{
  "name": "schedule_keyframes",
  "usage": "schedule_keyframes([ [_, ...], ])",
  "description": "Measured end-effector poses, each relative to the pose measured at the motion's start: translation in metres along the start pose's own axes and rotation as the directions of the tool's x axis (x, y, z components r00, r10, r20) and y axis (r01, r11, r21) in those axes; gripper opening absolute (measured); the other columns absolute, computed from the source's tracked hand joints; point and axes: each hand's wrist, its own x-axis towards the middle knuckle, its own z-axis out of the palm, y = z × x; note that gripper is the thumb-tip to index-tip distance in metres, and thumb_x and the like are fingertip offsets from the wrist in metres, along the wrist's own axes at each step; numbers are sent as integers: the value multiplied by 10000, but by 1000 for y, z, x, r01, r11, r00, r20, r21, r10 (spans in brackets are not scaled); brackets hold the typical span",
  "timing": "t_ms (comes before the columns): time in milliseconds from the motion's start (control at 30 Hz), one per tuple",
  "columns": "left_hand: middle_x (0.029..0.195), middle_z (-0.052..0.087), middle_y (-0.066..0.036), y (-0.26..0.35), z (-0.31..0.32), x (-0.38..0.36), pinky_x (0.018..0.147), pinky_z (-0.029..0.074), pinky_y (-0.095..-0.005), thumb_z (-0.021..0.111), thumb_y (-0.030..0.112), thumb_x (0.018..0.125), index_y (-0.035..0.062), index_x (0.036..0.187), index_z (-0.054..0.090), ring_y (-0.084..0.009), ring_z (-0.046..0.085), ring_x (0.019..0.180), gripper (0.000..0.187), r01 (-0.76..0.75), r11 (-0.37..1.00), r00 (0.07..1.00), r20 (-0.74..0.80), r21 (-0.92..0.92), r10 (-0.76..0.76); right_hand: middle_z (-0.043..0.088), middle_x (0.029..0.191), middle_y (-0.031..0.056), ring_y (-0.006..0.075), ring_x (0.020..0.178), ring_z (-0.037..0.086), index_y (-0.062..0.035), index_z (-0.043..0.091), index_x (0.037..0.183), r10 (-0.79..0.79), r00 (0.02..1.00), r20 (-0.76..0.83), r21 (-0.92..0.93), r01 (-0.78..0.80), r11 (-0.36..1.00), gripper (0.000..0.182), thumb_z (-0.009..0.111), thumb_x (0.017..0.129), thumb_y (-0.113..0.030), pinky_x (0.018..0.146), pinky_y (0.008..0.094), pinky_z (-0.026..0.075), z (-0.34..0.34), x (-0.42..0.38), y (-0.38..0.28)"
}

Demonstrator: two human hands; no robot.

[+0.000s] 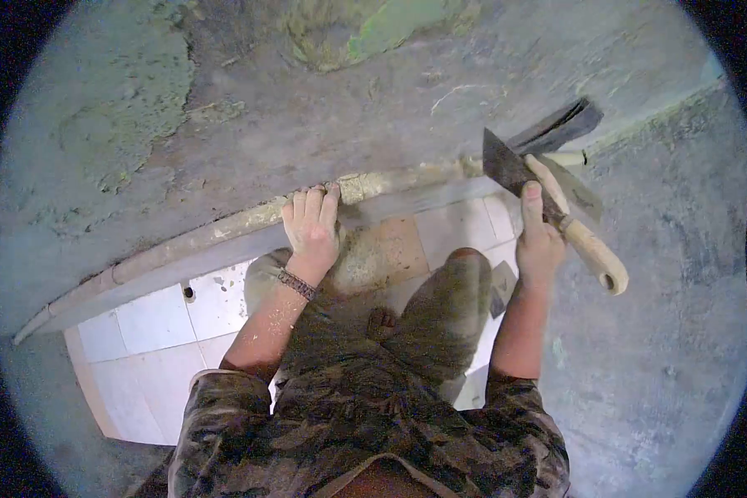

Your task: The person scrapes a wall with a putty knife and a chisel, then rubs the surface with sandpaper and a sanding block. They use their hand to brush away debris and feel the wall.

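My left hand (314, 224), with a braided band on its wrist, has its fingers together and hooked over a pale, dirty pipe (249, 218) that runs along the foot of the wall. To the right, my right hand (542, 247) is closed around a scraper. The dark blade (505, 164) of the scraper points up and left, and its light wooden handle (598, 256) with a hole in the end sticks out at lower right. Behind the scraper, close to the wall, a dark flat piece (560, 124) overlaps the pipe's right end.
The grey wall (257, 124) has rough, peeling green patches. White floor tiles (153, 319) lie below the pipe, with a small dark drain hole (188, 293) and crumbs around it. A second wall (647, 332) rises at right. My bent knees are close under my hands.
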Motion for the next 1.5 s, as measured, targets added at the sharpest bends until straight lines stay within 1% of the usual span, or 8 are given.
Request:
schedule_keyframes([
  [600,899,526,-110,21,-34,24,784,388,-402,594,67,705,39,944,607,-285,501,896,241,-48,994,981,193,98,28,533,1251,154,342,1206,497,-80,663,1167,-658,750,-60,197,655,729,357,600,816,-63,1038,464,392,106,-8,-34],
  [733,917,638,-128,38,-97,29,782,443,-369,599,143,863,17,889,670,-272,585,829,147,111,951,994,17,-289,-111,523,1266,179,374,1204,491,-80,650,1179,-708,706,-31,106,707,700,380,559,810,-91,1039,507,380,122,-11,-46],
  [800,923,655,-111,40,-136,24,779,472,-315,543,181,949,-8,999,666,-200,612,830,231,540,514,822,287,-666,-491,528,1253,183,375,1199,493,-84,643,1189,-710,702,-55,112,711,694,377,549,824,-104,1043,517,370,131,-13,-52],
  [933,1043,603,-75,69,-214,45,837,464,-278,584,210,934,-22,1270,489,-135,579,897,420,502,88,828,449,-860,-336,474,1302,196,388,1246,438,-82,609,1231,-720,692,-53,36,722,691,385,511,859,-101,1059,528,345,154,-19,-66],
  [1000,1052,598,-73,81,-217,50,776,472,-247,605,152,923,-27,1254,505,-112,565,872,389,505,364,838,345,-782,-423,444,1325,204,397,1263,414,-70,588,1254,-716,696,-61,32,718,695,398,494,867,-91,1068,520,333,165,-23,-70],
  [1200,848,626,-31,50,-221,48,415,364,-189,665,205,890,3,1204,573,-38,492,528,385,597,392,784,407,-700,-469,426,1340,221,422,1263,400,-35,559,1280,-670,739,-68,87,673,734,425,487,863,-73,1070,497,328,170,-18,-78],
  [1300,957,655,-64,53,-232,55,750,485,-241,657,101,890,-41,1147,597,-106,586,823,300,710,311,678,496,-631,-542,405,1353,236,432,1263,390,-33,554,1286,-650,756,-81,93,655,750,442,501,847,-52,1067,499,328,173,-19,-83],
  [1500,996,679,-104,43,-217,51,738,497,-253,673,71,861,-44,1072,637,-124,615,849,243,487,532,851,240,-693,-467,434,1306,229,417,1246,405,-21,606,1213,-609,782,-133,97,622,777,379,533,846,-78,1066,481,329,178,-16,-85],
])
